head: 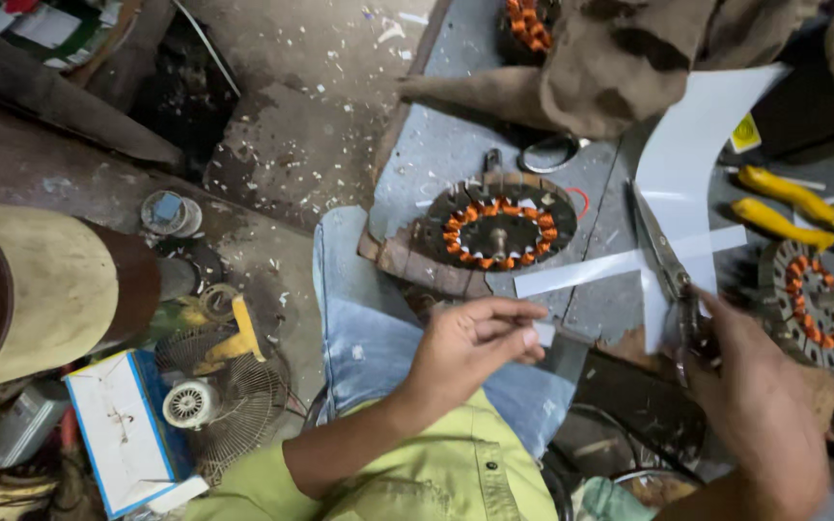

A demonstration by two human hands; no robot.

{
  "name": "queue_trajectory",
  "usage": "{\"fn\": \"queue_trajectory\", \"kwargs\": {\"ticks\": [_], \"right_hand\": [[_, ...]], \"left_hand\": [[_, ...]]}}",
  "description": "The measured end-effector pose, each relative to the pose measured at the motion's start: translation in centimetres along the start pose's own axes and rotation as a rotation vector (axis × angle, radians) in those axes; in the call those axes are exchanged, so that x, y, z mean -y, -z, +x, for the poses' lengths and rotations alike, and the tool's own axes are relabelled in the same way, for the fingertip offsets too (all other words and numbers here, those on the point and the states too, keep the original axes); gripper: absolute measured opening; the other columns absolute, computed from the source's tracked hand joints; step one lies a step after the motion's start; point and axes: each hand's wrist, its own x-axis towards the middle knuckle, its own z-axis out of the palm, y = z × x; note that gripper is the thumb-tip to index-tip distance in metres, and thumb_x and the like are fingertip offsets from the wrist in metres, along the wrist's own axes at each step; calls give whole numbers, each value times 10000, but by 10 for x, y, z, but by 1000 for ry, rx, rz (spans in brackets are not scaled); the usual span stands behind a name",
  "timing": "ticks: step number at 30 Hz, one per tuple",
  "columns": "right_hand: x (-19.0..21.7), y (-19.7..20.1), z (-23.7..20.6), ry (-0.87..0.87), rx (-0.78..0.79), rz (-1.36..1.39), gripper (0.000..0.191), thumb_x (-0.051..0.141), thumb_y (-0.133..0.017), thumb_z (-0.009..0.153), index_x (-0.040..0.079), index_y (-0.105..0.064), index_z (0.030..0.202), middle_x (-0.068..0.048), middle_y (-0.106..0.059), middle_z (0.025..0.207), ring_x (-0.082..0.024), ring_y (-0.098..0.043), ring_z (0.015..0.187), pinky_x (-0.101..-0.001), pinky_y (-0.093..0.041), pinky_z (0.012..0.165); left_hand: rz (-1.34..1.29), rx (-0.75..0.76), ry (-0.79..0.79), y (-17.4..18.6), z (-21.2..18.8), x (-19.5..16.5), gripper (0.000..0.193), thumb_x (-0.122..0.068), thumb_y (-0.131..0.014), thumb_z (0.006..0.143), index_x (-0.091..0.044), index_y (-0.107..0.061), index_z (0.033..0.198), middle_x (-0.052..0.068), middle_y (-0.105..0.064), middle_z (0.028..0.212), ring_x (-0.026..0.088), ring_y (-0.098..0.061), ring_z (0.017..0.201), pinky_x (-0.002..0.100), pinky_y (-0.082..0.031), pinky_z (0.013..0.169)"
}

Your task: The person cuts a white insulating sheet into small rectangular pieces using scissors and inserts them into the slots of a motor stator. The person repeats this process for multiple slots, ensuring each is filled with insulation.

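Nearest to us, our left hand [470, 340] has thumb and fingertips pinched together on the near end of a narrow white strip [581, 272], which runs up and right across the bench. Our right hand [750, 386] is closed around the handles of the scissors [663, 256], whose blades point up and away and lie along the larger white sheet [697, 145].

We judge the cutting partly done: the strip appears nearly parted from the sheet, though whether it is fully free at the blades we cannot tell, and most of the sheet remains uncut.

Beyond our fingers, a round stator with orange copper windings [499, 227] sits on the grey bench [436, 145], well apart from the paper; a second wound stator [808, 301] lies just beside our right hand. Yellow-handled pliers [784, 207] rest beyond it.

As for containers, a small round tin [168, 212] stands on the floor to the left; its contents are too small to make out.
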Motion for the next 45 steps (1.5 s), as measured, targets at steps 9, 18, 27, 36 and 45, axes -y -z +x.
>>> {"fn": "queue_trajectory", "kwargs": {"ticks": [9, 18, 27, 36, 45], "right_hand": [[46, -68, -42, 254, -238, 893, 210, -84, -761, 812, -29, -760, 1015, -134, -751, 936, -193, -712, 895, -324, -562, 886], [53, -65, -22, -6, -429, 1244, 332, -84, -724, 914, -36, -707, 1242, -102, -711, 991, -152, -709, 893, -274, -590, 861], [93, -55, -3, 589, -875, 582, 220, -121, -778, 801, -2, -732, 981, -254, -731, 1043, -266, -739, 921, -280, -577, 784], [109, -46, 15, 795, -862, 383, 222, -69, -850, 769, 51, -776, 940, -144, -739, 978, -327, -734, 930, -375, -616, 806], [103, -29, 18, 804, -750, 500, 214, -89, -794, 778, 25, -776, 959, -124, -740, 913, -297, -742, 870, -361, -615, 793]], "left_hand": [[524, -15, -397, -35, -16, -41, 235, -69, -782, 981, -32, -672, 1186, 75, -739, 1077, 154, -711, 938, 270, -582, 805], [524, -179, -362, 32, 64, -104, 604, -190, -877, 797, -15, -633, 1321, 86, -718, 1218, 118, -657, 1089, 294, -539, 977], [734, -69, -533, 17, 33, -86, 481, -68, -865, 834, -21, -693, 1281, 126, -725, 1302, 179, -705, 1195, 315, -557, 1049], [850, 4, -629, 10, 30, -82, 450, -90, -878, 837, -44, -708, 1251, 108, -729, 1288, 252, -701, 1270, 365, -566, 1116], [891, 100, -651, 14, 37, -83, 465, -206, -864, 847, -47, -703, 1254, 75, -740, 1254, 272, -688, 1262, 378, -555, 1114]]}}
